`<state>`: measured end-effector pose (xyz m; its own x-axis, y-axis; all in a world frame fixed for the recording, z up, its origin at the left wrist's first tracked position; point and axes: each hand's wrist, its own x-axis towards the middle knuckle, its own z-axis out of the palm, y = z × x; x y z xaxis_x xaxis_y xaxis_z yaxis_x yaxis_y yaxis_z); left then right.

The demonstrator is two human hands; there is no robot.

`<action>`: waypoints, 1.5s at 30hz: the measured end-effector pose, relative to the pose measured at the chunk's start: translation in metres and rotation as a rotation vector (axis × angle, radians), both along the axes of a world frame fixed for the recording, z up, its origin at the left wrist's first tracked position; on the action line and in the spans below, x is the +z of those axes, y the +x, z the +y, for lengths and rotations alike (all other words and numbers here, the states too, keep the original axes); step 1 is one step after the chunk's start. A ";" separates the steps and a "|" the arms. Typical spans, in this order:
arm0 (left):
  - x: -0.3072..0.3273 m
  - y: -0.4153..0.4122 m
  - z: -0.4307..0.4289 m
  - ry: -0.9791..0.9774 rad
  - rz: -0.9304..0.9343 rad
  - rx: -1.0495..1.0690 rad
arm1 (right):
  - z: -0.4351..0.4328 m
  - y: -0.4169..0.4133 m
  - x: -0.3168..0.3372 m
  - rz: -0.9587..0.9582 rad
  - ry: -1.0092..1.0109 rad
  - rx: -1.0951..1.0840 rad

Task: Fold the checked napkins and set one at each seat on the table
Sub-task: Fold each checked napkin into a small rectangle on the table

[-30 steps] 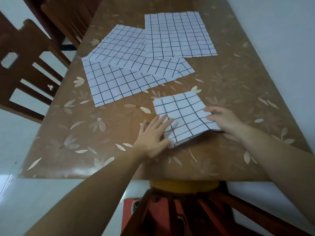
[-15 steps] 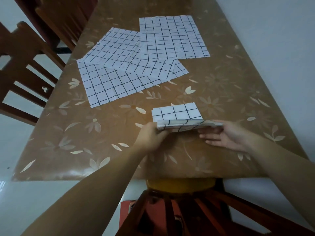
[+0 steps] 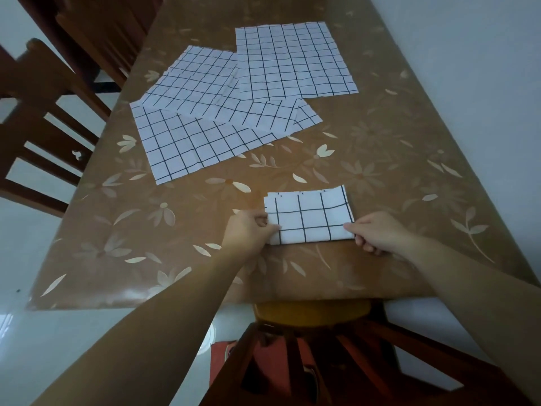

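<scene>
Both grips grasp the folded napkin (image 3: 310,219): left grip (image 3: 248,231) pinches its left edge, thumb on top; right grip (image 3: 377,232) pinches its right edge, thumb on top, fingers curled beside it. Napkin lies flat as a narrow rectangle on the worktop (image 3: 409,171), near the front edge. Three unfolded napkins (image 3: 292,60) lie overlapping farther back, well apart from it. One wooden chair (image 3: 44,112) stands at the worktop's left side; a second chair (image 3: 322,341) sits at the front edge.

Folded napkin (image 3: 308,219) at tbl (image 3: 386,159) front; flat napkins (image 3: 234,118) behind.
</scene>
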<state>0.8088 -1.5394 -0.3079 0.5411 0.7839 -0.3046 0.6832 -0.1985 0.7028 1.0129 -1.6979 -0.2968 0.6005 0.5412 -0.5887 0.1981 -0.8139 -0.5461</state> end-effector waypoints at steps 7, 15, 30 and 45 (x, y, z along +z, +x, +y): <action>0.003 -0.001 -0.005 0.078 0.002 -0.056 | 0.002 -0.007 -0.003 -0.215 -0.063 0.064; -0.004 0.006 -0.002 0.147 0.007 -0.062 | 0.006 -0.008 -0.007 -0.311 -0.037 0.118; -0.005 0.011 0.008 0.196 0.060 -0.168 | 0.015 -0.008 -0.016 -0.474 0.249 -0.028; -0.016 0.036 -0.016 0.700 0.292 -0.409 | 0.016 -0.021 -0.006 -0.707 -0.062 0.229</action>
<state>0.8452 -1.5556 -0.3237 0.7971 0.6038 0.0051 0.5978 -0.7903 0.1345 0.9920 -1.6817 -0.3025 0.7234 0.6766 -0.1375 0.6536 -0.7352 -0.1796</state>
